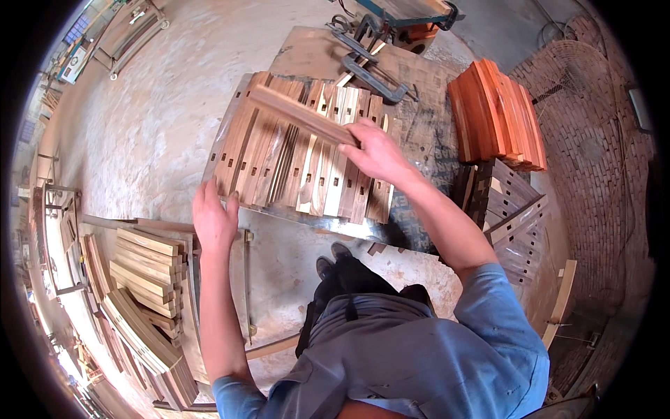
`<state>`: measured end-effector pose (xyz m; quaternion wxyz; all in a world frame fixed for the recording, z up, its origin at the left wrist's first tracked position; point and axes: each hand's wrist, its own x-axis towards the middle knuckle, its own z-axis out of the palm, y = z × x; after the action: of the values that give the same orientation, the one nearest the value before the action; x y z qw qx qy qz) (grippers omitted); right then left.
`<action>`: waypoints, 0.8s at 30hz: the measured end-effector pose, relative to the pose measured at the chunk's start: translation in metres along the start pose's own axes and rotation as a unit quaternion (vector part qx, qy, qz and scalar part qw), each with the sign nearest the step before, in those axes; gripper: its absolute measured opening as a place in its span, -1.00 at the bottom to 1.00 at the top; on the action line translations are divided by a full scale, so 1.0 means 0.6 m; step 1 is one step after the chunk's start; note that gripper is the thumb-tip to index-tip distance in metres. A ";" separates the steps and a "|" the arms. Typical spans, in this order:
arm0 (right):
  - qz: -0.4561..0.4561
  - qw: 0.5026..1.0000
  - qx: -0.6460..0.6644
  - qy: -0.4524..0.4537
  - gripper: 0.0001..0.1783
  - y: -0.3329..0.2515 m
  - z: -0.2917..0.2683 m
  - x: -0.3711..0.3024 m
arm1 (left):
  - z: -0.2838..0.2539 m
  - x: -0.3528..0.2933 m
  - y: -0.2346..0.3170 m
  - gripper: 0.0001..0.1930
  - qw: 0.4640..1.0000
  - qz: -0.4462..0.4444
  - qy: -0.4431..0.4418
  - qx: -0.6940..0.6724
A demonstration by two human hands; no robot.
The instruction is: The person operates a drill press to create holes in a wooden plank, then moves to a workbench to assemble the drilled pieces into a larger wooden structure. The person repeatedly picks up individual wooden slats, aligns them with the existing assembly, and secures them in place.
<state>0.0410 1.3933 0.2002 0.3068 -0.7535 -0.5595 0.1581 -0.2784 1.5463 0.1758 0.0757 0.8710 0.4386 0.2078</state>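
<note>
My right hand is closed around the near end of a brown wooden slat. The slat lies slantwise above a row of wooden slats set side by side, in light and dark tones, with small dark mortise slots near their ends. At the near left corner of that row is my left hand, its fingers and thumb apart around the ends of the leftmost slats. Whether those fingertips press on the wood, I cannot tell. Under the row is a worn worktable.
Metal clamps lie at the table's far side. Reddish boards are stacked at the right, above more slotted dark pieces. Pale curved timber pieces are piled low at the left. A fan stands by the brick wall.
</note>
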 end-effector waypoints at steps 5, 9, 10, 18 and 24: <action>0.061 0.996 0.023 0.065 -0.58 0.023 -0.033 -0.008 | 0.045 0.046 -0.008 -0.48 0.997 -0.037 -0.061 0.013; 0.079 0.988 0.040 0.130 -0.52 0.053 -0.048 -0.011 | 0.071 0.063 -0.011 -0.46 0.995 -0.054 -0.077 0.025; 0.083 0.986 0.036 0.140 -0.52 0.058 -0.051 -0.010 | 0.074 0.067 -0.012 -0.46 0.995 -0.056 -0.079 0.033; 0.115 0.979 0.072 0.154 -0.52 0.064 -0.058 -0.007 | 0.093 0.079 -0.017 -0.48 0.993 -0.066 -0.081 0.048; 0.106 0.985 0.037 0.131 -0.55 0.069 -0.051 0.003 | 0.091 0.087 -0.011 -0.50 0.994 -0.065 -0.080 0.047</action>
<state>0.0900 1.3788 0.1973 0.3867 -0.8109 -0.4253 0.1097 -0.2324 1.5948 0.1401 0.0829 0.8568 0.4965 0.1116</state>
